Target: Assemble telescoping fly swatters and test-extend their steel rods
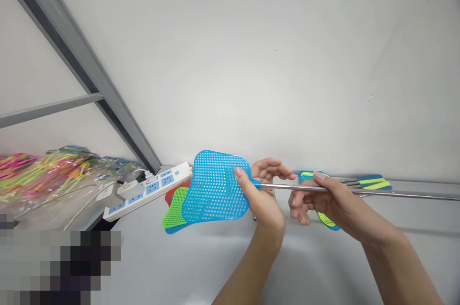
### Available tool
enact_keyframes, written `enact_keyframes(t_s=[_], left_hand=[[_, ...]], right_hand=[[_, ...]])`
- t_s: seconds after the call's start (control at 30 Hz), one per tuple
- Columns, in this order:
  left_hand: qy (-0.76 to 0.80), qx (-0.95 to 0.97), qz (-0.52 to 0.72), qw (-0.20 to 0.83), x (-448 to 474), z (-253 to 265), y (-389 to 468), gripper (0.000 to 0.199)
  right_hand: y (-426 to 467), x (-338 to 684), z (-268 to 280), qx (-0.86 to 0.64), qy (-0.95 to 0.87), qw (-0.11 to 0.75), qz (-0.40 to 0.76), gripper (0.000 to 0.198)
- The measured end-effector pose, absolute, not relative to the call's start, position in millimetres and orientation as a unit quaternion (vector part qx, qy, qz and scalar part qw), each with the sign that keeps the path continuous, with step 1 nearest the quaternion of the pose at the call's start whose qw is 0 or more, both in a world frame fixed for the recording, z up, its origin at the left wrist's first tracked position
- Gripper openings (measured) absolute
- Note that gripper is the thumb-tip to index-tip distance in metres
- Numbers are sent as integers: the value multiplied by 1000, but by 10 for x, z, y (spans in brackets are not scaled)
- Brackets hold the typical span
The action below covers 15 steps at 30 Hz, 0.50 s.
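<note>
A blue fly swatter [213,187] with a square mesh head is held up in front of me, its head to the left. Its thin metal rod [398,194] is drawn out long and runs past the right edge of the view. My left hand [265,204] grips the swatter where head meets rod, thumb across the mesh and fingers behind. Farther along, my right hand [332,195] pinches the rod between thumb and fingers. Behind the blue head, a green swatter head [175,209] lies over red and blue ones, partly hidden.
A white power strip [153,190] with plugs and cords lies at the left. Beyond it are plastic-bagged colourful items [53,171]. Blue and yellow swatter parts [375,182] lie by the wall behind my right hand. A grey metal frame [93,75] slants up the left side.
</note>
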<state>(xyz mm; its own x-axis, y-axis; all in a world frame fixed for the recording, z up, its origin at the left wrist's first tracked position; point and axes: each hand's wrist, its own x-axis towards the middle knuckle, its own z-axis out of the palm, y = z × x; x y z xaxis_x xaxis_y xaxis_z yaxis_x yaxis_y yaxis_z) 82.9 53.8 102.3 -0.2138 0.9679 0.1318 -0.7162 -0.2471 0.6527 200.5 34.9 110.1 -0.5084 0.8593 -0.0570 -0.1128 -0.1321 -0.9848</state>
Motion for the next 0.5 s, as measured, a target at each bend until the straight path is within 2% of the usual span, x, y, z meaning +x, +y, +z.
enact_keyframes(t_s=[0.3,0.5], left_hand=[[239,271,727,584,886,988,513,59],[223,338,690,599,878,984,525,64]], right_hand=[[356,1968,1096,-335,-560,358,668,54],[358,1936,1090,-340,-558,365,663,54]])
